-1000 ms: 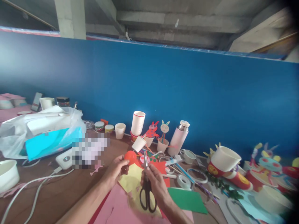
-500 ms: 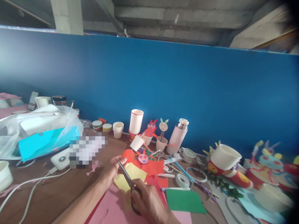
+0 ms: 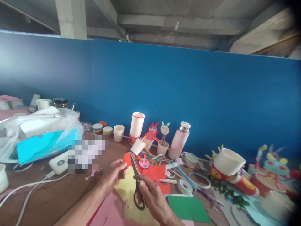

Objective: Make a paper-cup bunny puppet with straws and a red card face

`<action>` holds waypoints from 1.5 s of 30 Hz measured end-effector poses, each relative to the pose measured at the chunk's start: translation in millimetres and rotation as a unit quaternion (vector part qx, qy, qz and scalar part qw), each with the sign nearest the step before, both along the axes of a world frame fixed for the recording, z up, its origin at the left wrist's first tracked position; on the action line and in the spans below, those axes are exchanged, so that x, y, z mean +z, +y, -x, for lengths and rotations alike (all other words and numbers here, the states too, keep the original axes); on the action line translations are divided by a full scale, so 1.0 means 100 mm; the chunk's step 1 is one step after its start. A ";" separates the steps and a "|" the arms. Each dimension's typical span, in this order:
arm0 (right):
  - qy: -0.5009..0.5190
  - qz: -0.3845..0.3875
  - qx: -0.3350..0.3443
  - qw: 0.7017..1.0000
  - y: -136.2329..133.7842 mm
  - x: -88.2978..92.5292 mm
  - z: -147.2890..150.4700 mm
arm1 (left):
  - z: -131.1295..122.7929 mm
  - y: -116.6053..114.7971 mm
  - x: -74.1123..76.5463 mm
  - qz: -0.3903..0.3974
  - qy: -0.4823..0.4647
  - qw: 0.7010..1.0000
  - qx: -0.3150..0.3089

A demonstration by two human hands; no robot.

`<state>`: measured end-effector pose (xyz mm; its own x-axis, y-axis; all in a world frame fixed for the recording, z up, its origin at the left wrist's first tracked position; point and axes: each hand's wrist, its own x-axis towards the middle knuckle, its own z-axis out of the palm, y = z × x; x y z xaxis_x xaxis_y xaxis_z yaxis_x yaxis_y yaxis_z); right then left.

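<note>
My left hand (image 3: 118,168) pinches a rounded piece of orange-red paper (image 3: 127,157) by its lower edge. My right hand (image 3: 151,192) grips dark-handled scissors (image 3: 134,166) around the pivot and handles, blades pointing up and away from me. The blades pass close beside the round paper; I cannot tell whether they touch it. Beneath my hands lie yellow paper (image 3: 134,216) and pink paper (image 3: 113,208). Just beyond, a small pink animal face cut-out (image 3: 144,163) lies by red paper (image 3: 154,173).
Green paper (image 3: 189,207) and a tape roll (image 3: 185,186) lie to the right. Behind are a tilted paper cup (image 3: 138,146), stacked cups (image 3: 137,125) and a pink thermos (image 3: 179,141). At left sit a plastic bag (image 3: 70,117), a power bank (image 3: 58,162) and white cables (image 3: 35,182).
The scissors have swung more upright, and my right hand has shifted up and slightly right, showing the handle loops. My left hand still holds the round paper. The view has tilted slightly.
</note>
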<state>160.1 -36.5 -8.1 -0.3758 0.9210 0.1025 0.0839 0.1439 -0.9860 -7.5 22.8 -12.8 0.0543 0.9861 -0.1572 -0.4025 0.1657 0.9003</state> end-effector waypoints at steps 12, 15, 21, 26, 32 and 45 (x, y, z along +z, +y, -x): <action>0.273 0.173 0.038 0.946 0.11 -0.07 0.04 | 0.00 -0.03 0.04 0.017 -0.026 0.999 -0.011; 0.303 0.178 0.054 0.935 0.10 -0.02 0.03 | 0.01 -0.03 0.02 0.020 -0.030 0.999 -0.010; 0.321 0.186 0.070 0.926 0.12 -0.03 0.02 | 0.02 -0.02 -0.03 0.018 -0.049 0.999 -0.015; 0.334 0.157 0.084 0.926 0.11 -0.07 0.02 | 0.02 -0.01 -0.02 0.013 -0.064 0.998 -0.017; 0.327 0.161 0.107 0.925 0.11 -0.13 0.01 | 0.00 -0.05 0.04 0.025 -0.061 0.998 -0.013; 0.219 0.114 0.137 0.959 0.08 -0.11 0.00 | -0.02 -0.06 0.05 0.011 -0.030 0.999 -0.037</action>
<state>160.3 -28.6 -19.4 -0.5743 0.8106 0.1142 -0.3559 -0.1215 -0.9266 -6.0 17.2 -7.9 0.1364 0.9755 -0.1728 -0.4411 0.2160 0.8711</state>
